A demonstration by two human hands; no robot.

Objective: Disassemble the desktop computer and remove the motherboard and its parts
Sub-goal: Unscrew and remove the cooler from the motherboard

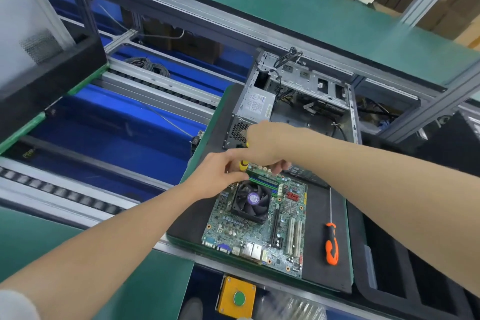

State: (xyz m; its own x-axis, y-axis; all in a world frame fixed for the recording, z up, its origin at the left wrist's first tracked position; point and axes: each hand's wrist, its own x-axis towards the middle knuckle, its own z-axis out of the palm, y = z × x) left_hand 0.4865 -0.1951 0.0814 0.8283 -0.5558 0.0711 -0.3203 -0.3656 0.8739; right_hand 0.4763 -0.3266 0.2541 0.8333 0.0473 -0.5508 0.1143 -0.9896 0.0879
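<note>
- Motherboard (259, 231) lies flat on the black mat (319, 202), just in front of the open case (306, 101).
- Left hand (220, 174): fingers curled, pinching the RAM (262, 180) at its left end, beside the fan (250, 200).
- Right hand (265, 145): fingers curled over the RAM's right end.
- Yellow handle (243, 164) shows between the hands; can't tell which hand holds it.
- Orange screwdriver (332, 244) lies on the mat, right of the motherboard.
</note>
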